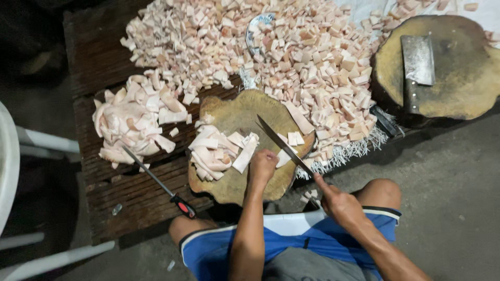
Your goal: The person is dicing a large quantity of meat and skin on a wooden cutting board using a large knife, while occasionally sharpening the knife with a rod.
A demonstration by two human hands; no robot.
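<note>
Two hands work at a round wooden chopping block set on a dark slatted bench. Right hand: grip closed around the handle of a long knife, blade angled up-left across the block. Left hand: fingers curled and pressed down on a pale strip of fatty meat lying at the block's near right edge, just beside the blade.

Handling: the strip looks soft, limp and probably greasy; it is likely to slide, so hold it flat from above with fingertips tucked back from the edge.

More strips lie stacked on the block's left half. A large heap of cut cubes crowds the far side; uncut slabs and a sharpening steel lie left. A cleaver rests on a second block, well apart. Open room remains only at the block's near edge.
</note>
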